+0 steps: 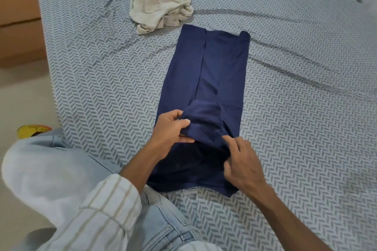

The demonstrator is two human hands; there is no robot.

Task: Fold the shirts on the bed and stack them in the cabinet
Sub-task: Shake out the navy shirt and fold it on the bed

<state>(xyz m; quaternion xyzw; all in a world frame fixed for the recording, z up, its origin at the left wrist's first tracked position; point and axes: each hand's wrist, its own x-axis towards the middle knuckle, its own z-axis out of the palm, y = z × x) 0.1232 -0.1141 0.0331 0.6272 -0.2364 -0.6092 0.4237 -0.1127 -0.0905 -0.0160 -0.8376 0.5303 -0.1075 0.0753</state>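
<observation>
One legible text only: "Marmot", dark print on a small white label [190, 190] sewn at the near edge of the navy shirt [212, 71], which lies on the bed [295, 87]. A smaller mark under the word is too small to read.

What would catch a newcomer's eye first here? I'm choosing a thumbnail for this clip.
The navy shirt, folded into a long strip in the middle of the bed, stands out most. Both hands work its near end: the left hand pinches a raised fold and the right hand grips the cloth beside it. Beyond the shirt's far end lies a crumpled beige shirt, still unfolded.
</observation>
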